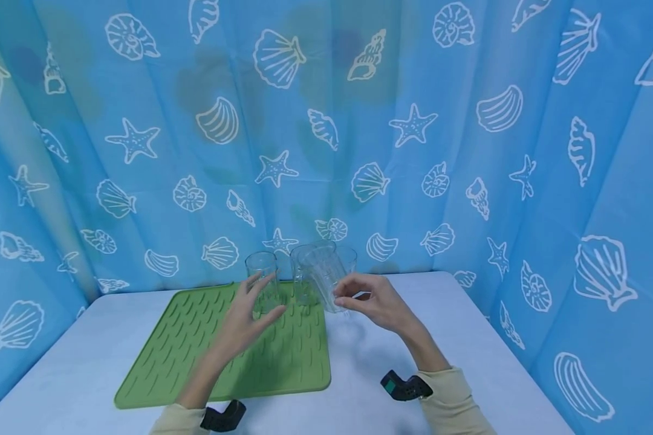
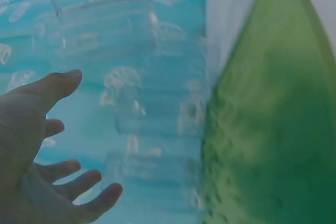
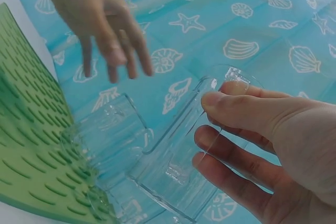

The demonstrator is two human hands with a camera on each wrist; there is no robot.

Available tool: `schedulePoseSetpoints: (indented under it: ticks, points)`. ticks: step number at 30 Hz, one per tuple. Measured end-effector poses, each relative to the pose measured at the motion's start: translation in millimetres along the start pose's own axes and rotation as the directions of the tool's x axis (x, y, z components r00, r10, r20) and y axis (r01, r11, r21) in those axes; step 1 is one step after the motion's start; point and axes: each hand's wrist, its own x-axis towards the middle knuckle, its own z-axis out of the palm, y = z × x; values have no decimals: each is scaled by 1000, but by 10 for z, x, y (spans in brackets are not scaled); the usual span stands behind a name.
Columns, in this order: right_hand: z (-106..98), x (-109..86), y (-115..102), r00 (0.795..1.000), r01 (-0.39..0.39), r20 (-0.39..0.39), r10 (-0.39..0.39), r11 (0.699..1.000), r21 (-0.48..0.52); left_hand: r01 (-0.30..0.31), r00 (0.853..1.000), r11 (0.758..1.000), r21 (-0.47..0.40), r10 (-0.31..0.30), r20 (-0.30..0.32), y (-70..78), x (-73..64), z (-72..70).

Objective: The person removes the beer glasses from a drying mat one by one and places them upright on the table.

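My right hand point(image 1: 374, 300) grips a clear glass mug point(image 1: 322, 275) by its handle, fingers curled around it. The mug is tilted and lifted by the mat's back right corner; the right wrist view shows its see-through body point(image 3: 170, 163). My left hand point(image 1: 240, 321) is over the green ridged mat point(image 1: 196, 338), fingers spread and holding nothing. Just beyond its fingertips, a clear glass point(image 1: 262, 266) stands near the mat's back edge. Between the hands is another glass mug point(image 1: 300, 284), partly overlapped by the held one. More glass rims show behind the held mug, hard to tell apart.
The mat lies on a white-covered table point(image 1: 413, 386). A blue curtain point(image 1: 326, 139) with white shell and starfish drawings hangs behind the table and along its sides, close to the glassware. Black bands point(image 1: 405, 386) sit on both wrists.
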Motion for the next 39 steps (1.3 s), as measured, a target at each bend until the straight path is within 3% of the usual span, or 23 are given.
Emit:
schedulePoseSetpoints:
  ticks: [4,8,12,17,20,26,32,35,39]
  points:
    - [-11,18,212,1000,-27,-11,27,999,19,36,998,997,67,-38,41,-159,-150,-66]
    - [-14,19,308,999,-44,-31,44,999,28,98,986,986,138,-115,123,-292,-291,-141]
    - [-38,-2,221,997,-53,-51,54,998,16,144,956,964,224,-194,218,-394,-415,-254]
    - [-100,-7,110,996,-64,-53,65,998,17,159,922,933,322,-257,290,-497,-552,-363]
    - [-126,14,196,995,-75,-61,75,997,14,188,888,905,382,-323,328,-547,-614,-387]
    - [-171,33,391,995,-62,-77,66,997,45,260,805,841,474,-460,375,-629,-686,-396]
    - [-218,20,417,994,-65,-88,70,996,64,310,728,822,478,-529,437,-648,-705,-403]
    - [-238,7,421,991,-84,-102,89,995,52,329,706,819,471,-544,454,-657,-708,-398]
    - [-265,-25,429,986,-108,-125,110,994,22,330,693,820,469,-547,470,-673,-722,-382]
